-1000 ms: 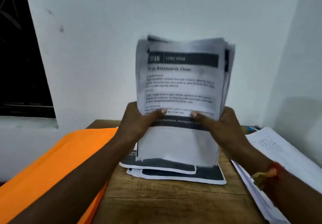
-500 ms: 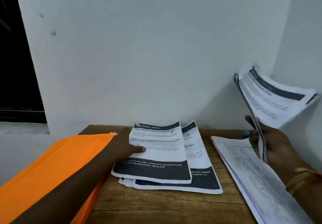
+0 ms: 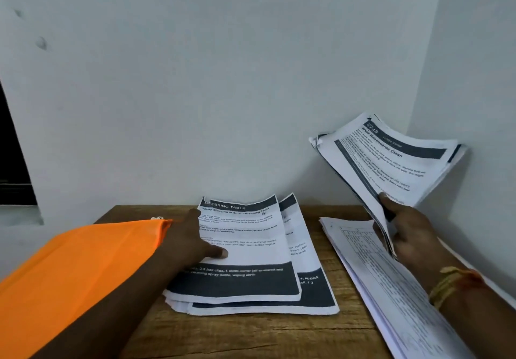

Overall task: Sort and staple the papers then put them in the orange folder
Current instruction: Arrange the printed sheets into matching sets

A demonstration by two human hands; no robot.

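Left hand (image 3: 192, 244) on the middle pile (image 3: 251, 261), right hand (image 3: 410, 233) gripping a raised sheaf (image 3: 391, 163).

From my feed, the left hand lies mostly flat over the pile's left edge, thumb straight and pressing the top sheet headed "DRESSING TABLE"; I cannot tell whether any finger slips under that edge. The right hand is curled round the sheaf's lower corner, thumb on the front page, fingers behind, holding it tilted in the air near the wall corner above the right stack (image 3: 377, 275). The pile sits mid-table (image 3: 251, 336), its sheets fanned slightly. The orange folder (image 3: 83, 261) lies at the table's left, just beside the pile, partly under my left forearm. A yellow band (image 3: 449, 283) circles the right wrist.
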